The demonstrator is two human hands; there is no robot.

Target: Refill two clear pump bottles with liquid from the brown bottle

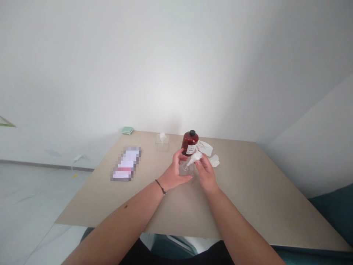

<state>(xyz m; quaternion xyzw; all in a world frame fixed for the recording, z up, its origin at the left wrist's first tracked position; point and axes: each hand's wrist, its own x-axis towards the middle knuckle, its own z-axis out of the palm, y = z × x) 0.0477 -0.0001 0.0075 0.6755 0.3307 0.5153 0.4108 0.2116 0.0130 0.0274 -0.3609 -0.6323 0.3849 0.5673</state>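
Note:
My left hand [175, 173] is curled around a small clear bottle [187, 172] that rests on or just above the table. In my right hand [206, 172], the fingers pinch a white tapered piece [195, 157], a twisted tissue or a pump head; I cannot tell which. Its narrow end points down at the mouth of the clear bottle. Directly behind my hands stands a dark red bottle [189, 142] with a black cap and a white label. Beside it lie an unfolded tissue with brownish marks [205, 148] and a crumpled tissue [214, 160].
A clear square container [162, 143] with a white piece at its top stands farther back. To the left lies a phone [126, 163], its screen blurred out. A green stack of small pads [127, 130] sits at the back left corner of the table [248, 191], near the wall.

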